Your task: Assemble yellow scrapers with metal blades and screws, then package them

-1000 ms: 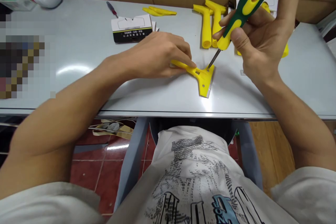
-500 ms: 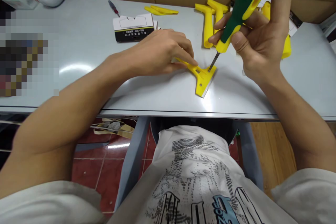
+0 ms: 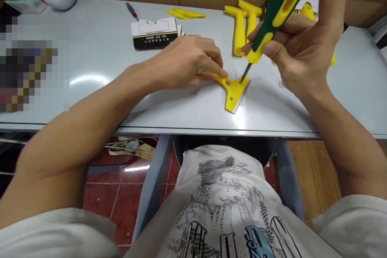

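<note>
aloft, right hand [image 3: 306, 52] around screwdriver [image 3: 272, 16]

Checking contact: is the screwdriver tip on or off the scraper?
On: the lower end of the screwdriver visibly meets the yellow scraper. Seated or not: cannot tell.

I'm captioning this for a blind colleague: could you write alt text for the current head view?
A person's right hand holds a green-and-yellow screwdriver, its tip on the head of a yellow scraper held by the left hand at a white table. Beyond are yellow handles and a black-and-white box.
</note>
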`<action>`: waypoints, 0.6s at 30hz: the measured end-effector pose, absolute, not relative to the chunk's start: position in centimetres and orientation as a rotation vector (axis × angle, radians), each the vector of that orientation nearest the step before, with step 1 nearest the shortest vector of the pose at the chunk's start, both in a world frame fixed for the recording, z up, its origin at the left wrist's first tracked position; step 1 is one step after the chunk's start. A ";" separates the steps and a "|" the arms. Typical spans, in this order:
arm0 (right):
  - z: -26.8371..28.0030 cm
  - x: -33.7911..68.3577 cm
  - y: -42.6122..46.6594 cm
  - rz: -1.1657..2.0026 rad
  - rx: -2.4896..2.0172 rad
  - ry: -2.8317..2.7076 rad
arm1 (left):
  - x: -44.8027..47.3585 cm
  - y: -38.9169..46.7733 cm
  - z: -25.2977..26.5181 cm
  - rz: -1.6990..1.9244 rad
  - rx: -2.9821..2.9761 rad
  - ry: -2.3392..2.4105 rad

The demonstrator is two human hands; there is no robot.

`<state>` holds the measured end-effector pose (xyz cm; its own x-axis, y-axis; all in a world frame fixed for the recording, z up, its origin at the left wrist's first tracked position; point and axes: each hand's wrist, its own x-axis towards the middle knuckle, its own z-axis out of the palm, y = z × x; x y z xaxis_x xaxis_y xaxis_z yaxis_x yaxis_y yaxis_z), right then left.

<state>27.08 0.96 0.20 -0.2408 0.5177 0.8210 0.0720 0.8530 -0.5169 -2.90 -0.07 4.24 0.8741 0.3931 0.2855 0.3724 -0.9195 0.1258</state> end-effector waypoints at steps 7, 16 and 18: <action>2.7 27.8 -3.1 0.527 -0.821 -1.709 | -2.2 -2.3 4.8 0.393 3.020 0.705; 2.0 27.4 -2.5 0.496 -0.852 -1.629 | -0.4 -5.5 4.5 0.352 3.024 0.879; 2.0 27.3 -2.9 0.483 -0.863 -1.610 | -0.1 -5.9 4.1 0.380 3.041 0.923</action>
